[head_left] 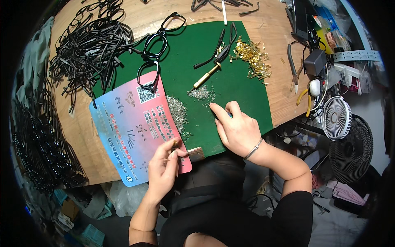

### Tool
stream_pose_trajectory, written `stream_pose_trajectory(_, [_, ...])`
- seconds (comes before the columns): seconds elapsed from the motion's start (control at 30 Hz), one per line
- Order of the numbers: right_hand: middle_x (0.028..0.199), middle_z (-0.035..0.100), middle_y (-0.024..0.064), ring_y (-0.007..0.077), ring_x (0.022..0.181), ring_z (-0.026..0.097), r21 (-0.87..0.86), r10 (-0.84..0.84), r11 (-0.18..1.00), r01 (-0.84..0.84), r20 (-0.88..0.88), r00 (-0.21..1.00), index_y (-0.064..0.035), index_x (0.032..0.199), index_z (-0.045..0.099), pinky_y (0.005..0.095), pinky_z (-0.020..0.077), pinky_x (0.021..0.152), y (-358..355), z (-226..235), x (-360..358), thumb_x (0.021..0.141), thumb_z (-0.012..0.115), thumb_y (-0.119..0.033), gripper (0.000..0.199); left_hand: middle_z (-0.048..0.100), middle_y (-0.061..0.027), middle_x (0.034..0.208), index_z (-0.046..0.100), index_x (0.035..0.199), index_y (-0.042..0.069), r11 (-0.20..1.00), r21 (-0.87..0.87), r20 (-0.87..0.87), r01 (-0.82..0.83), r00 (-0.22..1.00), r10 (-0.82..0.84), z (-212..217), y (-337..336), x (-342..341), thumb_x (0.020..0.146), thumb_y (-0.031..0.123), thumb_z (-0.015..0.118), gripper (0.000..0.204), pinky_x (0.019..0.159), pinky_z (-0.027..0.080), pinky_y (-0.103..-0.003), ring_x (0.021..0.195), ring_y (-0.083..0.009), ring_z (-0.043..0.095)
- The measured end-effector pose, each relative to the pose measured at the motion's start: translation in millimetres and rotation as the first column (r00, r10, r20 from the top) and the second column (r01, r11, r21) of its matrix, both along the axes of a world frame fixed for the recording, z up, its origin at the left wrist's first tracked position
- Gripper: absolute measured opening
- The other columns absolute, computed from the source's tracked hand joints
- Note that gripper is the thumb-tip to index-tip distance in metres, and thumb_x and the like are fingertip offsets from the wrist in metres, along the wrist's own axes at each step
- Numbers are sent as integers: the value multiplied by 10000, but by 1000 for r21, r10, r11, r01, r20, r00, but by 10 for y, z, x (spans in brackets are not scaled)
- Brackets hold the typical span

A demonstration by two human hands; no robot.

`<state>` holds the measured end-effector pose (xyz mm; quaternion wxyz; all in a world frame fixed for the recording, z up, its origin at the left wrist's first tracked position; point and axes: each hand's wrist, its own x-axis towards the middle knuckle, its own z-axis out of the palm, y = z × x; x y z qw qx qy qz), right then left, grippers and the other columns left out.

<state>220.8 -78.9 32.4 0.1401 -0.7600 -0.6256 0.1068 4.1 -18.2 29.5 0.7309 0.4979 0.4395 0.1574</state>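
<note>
Your left grip (161, 168) pinched a small dark piece (175, 144) between thumb and fingertips, over the four o'clock side of the pink-and-blue sheet (113, 129). Your right grip (240, 128) curled over the green mat (177, 66); whether it held anything could not be told. Loose metal bits (203, 93) lay near its fingertips at eleven o'clock.

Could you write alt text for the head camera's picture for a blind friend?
A person's left hand pinches a small dark piece over a pink-blue sheet; the right hand is near tiny silvery parts on a green mat. Black eyeglass frames lie beyond.
</note>
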Motion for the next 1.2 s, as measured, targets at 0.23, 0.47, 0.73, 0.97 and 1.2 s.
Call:
stream_pose_trajectory(0.23, [868, 469, 123, 265, 604, 606, -71, 46, 997, -43, 41, 998, -124, 1170, 507, 368, 508, 480, 24, 17, -8, 765, 607, -98, 417, 623, -97, 953, 483, 1199, -59, 990, 139, -30, 29, 999, -25, -33, 40, -18, 932, 8, 430, 280, 747, 479, -236, 868, -121, 601])
stream_pose_trajectory(0.47, [909, 505, 174, 374, 678, 595, -211, 115, 936, -283, -577, 809, -103, 1160, 489, 436, 529, 631, 39, 294, -277, 859, 513, -148, 305, 636, -150, 981, 517, 1155, -38, 954, 300, -108, 1, 994, 33, -137, -12, 33, 887, -23, 471, 272, 760, 492, -277, 883, -171, 626])
stream_pose_trajectory(0.73, [870, 492, 186, 367, 630, 589, -186, 213, 910, -371, -558, 802, -78, 1137, 478, 425, 534, 580, 165, 215, -449, 855, 517, -138, 291, 627, -181, 1009, 533, 1156, -30, 824, 566, -226, 38, 968, 110, -152, -83, 99, 828, -51, 487, 332, 766, 499, -313, 882, -243, 635])
stream_pose_trajectory(0.97, [942, 569, 185, 255, 620, 575, -233, -13, 894, -382, -867, 498, -5, 1163, 472, 353, 496, 559, 259, 69, -345, 889, 448, -133, 304, 630, -186, 1003, 545, 1150, -24, 731, 675, -287, 102, 949, 132, -163, -129, 146, 786, -88, 469, 377, 751, 507, -323, 846, -276, 645])
stream_pose_trajectory(1.2, [851, 593, 140, 181, 601, 571, -545, -392, 714, -439, -831, 395, 26, 1143, 475, 326, 481, 560, 454, 314, -320, 908, 446, -148, 294, 639, -188, 939, 540, 1151, -15, 723, 684, -264, 100, 957, 117, -178, -74, 126, 792, -83, 491, 368, 701, 515, -326, 798, -266, 658])
